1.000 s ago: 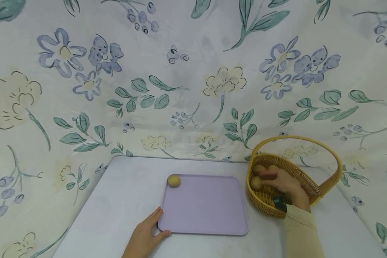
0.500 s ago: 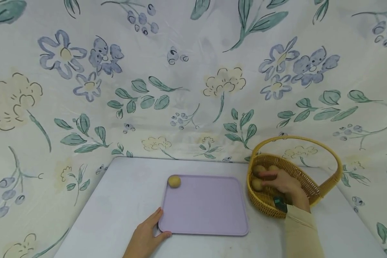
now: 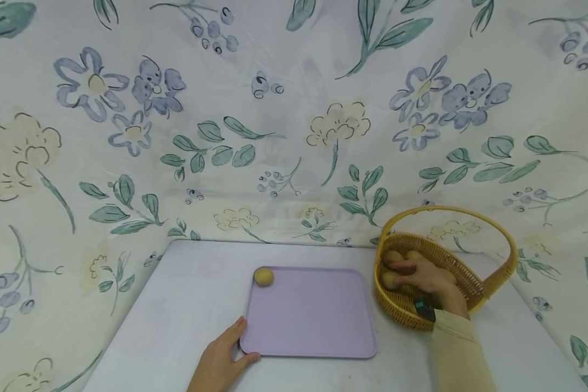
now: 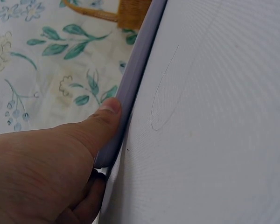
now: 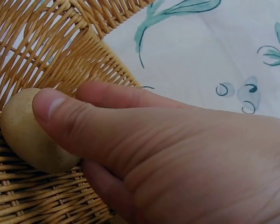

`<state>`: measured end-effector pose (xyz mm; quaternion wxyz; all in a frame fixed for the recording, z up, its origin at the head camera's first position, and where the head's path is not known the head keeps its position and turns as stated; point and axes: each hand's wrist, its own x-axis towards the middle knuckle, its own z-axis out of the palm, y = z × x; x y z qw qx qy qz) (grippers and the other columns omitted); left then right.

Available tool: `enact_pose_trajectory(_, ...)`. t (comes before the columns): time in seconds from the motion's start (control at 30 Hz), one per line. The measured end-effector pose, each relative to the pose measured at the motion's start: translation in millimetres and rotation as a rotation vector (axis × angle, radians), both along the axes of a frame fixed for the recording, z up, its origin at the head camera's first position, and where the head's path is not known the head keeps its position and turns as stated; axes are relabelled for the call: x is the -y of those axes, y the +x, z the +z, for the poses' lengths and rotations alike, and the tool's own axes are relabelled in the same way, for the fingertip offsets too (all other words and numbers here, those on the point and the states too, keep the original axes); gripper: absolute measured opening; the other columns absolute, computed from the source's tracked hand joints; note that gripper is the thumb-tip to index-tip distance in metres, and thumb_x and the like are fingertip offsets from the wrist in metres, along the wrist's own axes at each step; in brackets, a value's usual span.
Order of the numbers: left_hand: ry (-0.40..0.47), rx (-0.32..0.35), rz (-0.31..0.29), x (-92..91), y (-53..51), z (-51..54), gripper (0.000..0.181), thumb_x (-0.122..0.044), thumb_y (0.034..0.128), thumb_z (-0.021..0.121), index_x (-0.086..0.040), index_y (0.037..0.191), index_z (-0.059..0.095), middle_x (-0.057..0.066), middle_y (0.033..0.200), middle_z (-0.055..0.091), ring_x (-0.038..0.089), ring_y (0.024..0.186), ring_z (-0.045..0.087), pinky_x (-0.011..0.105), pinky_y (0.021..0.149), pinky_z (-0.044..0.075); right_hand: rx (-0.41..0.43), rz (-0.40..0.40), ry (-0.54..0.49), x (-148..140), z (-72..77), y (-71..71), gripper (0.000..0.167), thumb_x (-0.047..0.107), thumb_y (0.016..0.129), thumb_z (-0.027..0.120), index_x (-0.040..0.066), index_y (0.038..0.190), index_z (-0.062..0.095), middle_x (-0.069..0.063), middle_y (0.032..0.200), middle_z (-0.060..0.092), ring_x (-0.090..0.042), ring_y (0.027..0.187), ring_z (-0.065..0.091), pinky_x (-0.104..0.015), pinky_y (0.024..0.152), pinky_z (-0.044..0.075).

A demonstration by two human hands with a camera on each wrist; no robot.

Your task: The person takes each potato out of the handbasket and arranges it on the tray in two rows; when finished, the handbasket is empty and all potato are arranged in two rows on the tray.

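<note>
Potatoes: five visible. One potato [image 3: 263,277] lies in the tray's far left corner; four show, in part, inside the basket; any more beneath your right hand you cannot tell.
Tray: one, lilac tray [image 3: 313,321], flat on the white table [image 3: 196,283].
Basket: one, wicker basket [image 3: 402,317], single arched handle, standing right of the tray.
Hands: two. Your left hand [image 3: 220,356] spans the tray's near left corner, thumb and fingers spread wide, touching its edges. Your right hand [image 3: 428,277] is inside the basket, thumb touching the nearest left potato; whether the fingers close round it you cannot tell.
Dark wrist device: one [image 3: 423,308], at your right cuff.
By view: only the head view shows the tray's potato. The left wrist view alone gives your thumb laid against the rim and one thin dark looped line [image 4: 153,116] on the table. The right wrist view shows a single clear potato against the open weave.
</note>
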<state>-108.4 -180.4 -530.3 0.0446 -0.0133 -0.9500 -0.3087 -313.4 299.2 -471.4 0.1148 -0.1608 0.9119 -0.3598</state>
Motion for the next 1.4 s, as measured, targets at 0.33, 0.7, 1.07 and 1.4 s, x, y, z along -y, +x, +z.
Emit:
enact_pose_trajectory(0.33,-0.01,-0.016,0.001,1.0,0.6,0.1,0.085,-0.047,0.0765,0.085,0.002,0.141,0.058,0.014,0.15,0.057,0.035,0.137,0.056,0.051,0.112,0.049,0.067,0.007,0.002,1.6,0.3,0.6,0.043,0.031,0.088,0.081,0.01,0.126,0.073,-0.025,0.147,0.048,-0.035,0.129,0.049,-0.03,0.101,0.049)
enact_pose_trajectory(0.7,-0.015,-0.01,-0.009,0.6,1.1,2.6,0.087,-0.049,0.0764,0.084,0.002,0.141,0.057,0.015,0.15,0.056,0.037,0.136,0.056,0.052,0.112,0.049,0.03,0.039,0.087,0.2,-0.8,0.3,0.043,0.038,0.086,0.081,0.017,0.123,0.076,-0.02,0.137,0.058,-0.029,0.123,0.053,-0.031,0.096,0.048)
enact_pose_trajectory(1.07,-0.009,-0.007,-0.011,-0.5,1.5,6.0,0.085,-0.047,0.0767,0.085,0.002,0.14,0.058,0.015,0.149,0.057,0.036,0.136,0.056,0.051,0.112,0.049,0.029,0.118,0.103,-1.4,-2.5,-2.1,0.049,0.035,0.086,0.082,0.013,0.129,0.072,-0.012,0.129,0.07,-0.019,0.112,0.058,-0.019,0.089,0.051)
enact_pose_trajectory(1.4,-0.012,-0.007,-0.01,0.9,2.0,7.0,0.087,-0.05,0.0765,0.084,0.002,0.141,0.058,0.015,0.15,0.056,0.036,0.137,0.056,0.052,0.112,0.049,0.032,0.142,0.102,0.2,-3.0,-2.4,0.051,0.034,0.087,0.081,0.012,0.132,0.07,-0.014,0.132,0.068,-0.02,0.112,0.058,-0.022,0.09,0.051)
